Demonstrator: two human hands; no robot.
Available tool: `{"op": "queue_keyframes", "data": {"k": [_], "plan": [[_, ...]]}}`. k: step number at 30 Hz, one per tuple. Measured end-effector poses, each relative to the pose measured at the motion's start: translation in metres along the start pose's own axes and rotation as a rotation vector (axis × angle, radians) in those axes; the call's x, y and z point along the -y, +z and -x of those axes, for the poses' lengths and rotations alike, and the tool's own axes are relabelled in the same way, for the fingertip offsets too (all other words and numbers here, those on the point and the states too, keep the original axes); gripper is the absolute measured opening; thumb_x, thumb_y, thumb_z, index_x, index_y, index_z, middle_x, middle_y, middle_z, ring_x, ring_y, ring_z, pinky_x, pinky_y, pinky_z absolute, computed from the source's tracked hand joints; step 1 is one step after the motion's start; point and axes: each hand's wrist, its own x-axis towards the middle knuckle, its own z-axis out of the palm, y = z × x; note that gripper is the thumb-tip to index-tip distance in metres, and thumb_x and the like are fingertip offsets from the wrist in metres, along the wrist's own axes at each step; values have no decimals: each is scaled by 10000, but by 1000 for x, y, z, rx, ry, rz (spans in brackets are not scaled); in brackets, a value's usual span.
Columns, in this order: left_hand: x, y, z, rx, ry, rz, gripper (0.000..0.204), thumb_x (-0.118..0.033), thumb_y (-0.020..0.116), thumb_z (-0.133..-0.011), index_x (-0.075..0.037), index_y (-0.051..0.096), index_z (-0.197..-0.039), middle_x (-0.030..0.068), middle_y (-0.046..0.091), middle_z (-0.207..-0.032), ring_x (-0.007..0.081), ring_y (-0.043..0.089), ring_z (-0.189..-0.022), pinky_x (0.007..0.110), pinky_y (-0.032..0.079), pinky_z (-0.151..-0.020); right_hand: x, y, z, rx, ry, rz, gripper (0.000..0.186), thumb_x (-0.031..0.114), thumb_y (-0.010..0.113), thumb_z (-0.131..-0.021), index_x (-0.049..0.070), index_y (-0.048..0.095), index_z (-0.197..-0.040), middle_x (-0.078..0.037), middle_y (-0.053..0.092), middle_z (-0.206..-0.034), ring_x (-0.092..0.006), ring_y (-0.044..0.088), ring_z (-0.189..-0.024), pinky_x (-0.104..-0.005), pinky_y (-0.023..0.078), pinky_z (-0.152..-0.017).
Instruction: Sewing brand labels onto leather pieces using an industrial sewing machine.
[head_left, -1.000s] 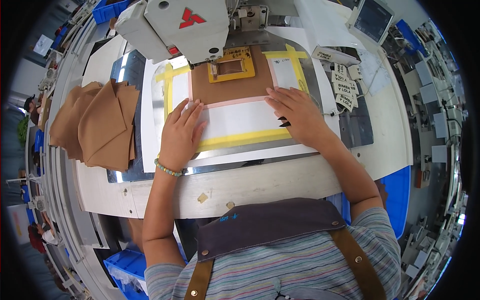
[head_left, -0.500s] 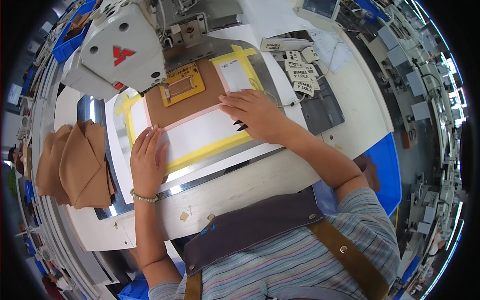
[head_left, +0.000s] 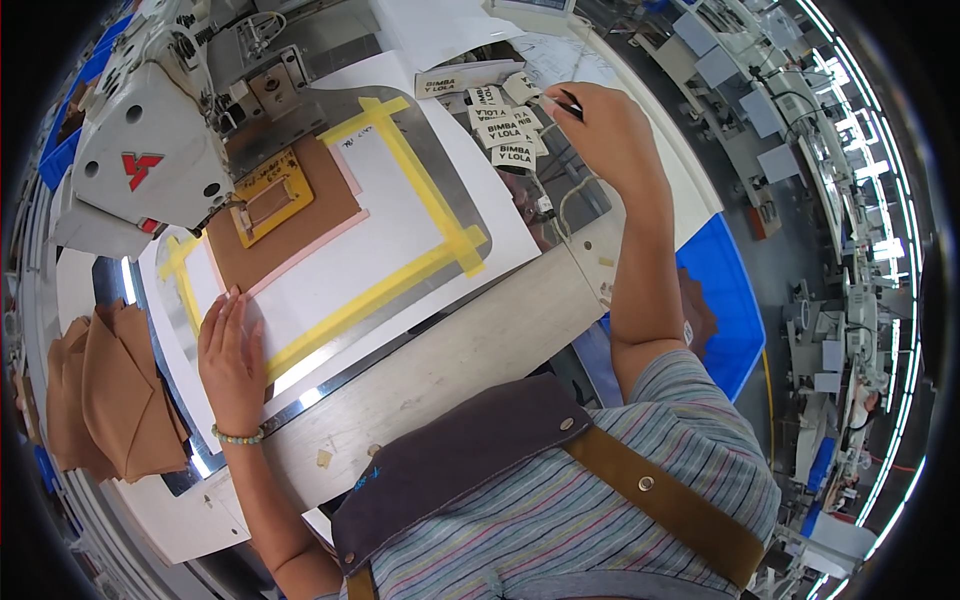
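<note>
My left hand (head_left: 232, 365) lies flat with fingers stretched out, its fingertips at the near left corner of a brown fabric panel (head_left: 325, 205). The panel sits on a white sheet, with pink strips along its edges and yellow tape (head_left: 350, 325) framing the sheet. On the panel is a yellow template (head_left: 293, 180) with a rectangular slot, partly under the white sewing machine head (head_left: 140, 150). At the far right my right hand (head_left: 610, 140) is closed around a small black pointed tool (head_left: 572, 103), mostly hidden. Its fingertips are beside several white fabric labels (head_left: 500, 130).
A stack of folded brown fabric pieces (head_left: 110, 395) lies at the left table edge. Behind the labels stands a small open box (head_left: 450, 80). A cord (head_left: 575, 200) runs near my right forearm. A blue bin (head_left: 725, 300) with brown pieces stands to the right.
My right hand has left the panel's right edge and moved right and away to the labels, keeping the black tool. My left hand stays at the panel's corner. The whole view has shifted.
</note>
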Motion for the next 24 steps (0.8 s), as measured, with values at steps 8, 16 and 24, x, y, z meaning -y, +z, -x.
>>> {"op": "queue_keyframes", "data": {"k": [8,16,24], "plan": [[0,1,1,-1,-20,13,426,-48,691,-959,-28,665,-1383,147,674,-1417,361,579,-1369,456,469,-1157,-27,81,-15,183,-191,195,251,237,775,-891,108,787,-1106,-98,762,-1061,-349,729,-986,-450,578,-861],[-34,-25,-10,-113,44,112,389,-49,684,-970,-25,678,-1358,144,702,-1368,346,633,-1302,434,510,-1108,20,72,-19,-89,-289,-104,245,51,707,-901,76,775,-1135,-92,742,-1142,-293,737,-952,-386,587,-853],[-73,-19,-48,209,-484,1476,396,-217,538,-1111,1,597,-1436,133,704,-1326,202,687,-1143,339,550,-1009,123,107,22,-59,-827,-535,395,-46,762,-803,106,759,-1167,-10,718,-1206,-222,737,-923,-328,609,-747]]}}
